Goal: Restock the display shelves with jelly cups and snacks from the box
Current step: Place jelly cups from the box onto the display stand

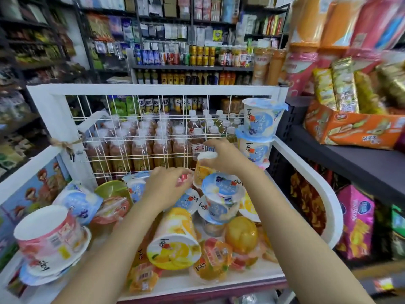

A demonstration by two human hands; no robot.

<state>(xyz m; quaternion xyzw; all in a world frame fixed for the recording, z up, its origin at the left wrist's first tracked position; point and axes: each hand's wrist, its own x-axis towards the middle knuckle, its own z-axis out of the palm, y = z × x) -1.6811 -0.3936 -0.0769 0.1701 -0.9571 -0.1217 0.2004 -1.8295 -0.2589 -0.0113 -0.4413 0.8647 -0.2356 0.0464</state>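
Our right hand (221, 155) had its grip curled over the white base of an upturned orange jelly cup (202, 172), held at the back of the white display bin (311, 172). Our left hand (168, 185) pinched a small red-labelled item (183, 179) just beside that cup; we could not tell what it was (too blurred). Directly in front sat a blue jelly cup (221, 194), with a yellow cup (175, 235) lying on its side nearer us and a pink cup (48, 233) upturned at the left.

We judged the step to be arranging cups already in the bin; the source box was not in view. The next move seemed to call for setting the orange cup steadily among its neighbours, perhaps stacking it as the two blue cups (260, 128) were stacked in the far right corner, without toppling the loose pile.

The bin had a white wire grid (140, 137) at its back, with wrapped bottled drinks (153, 148) behind. Snack boxes (355, 130) sat on the dark shelf at right, and crowded shop shelving filled the room beyond.
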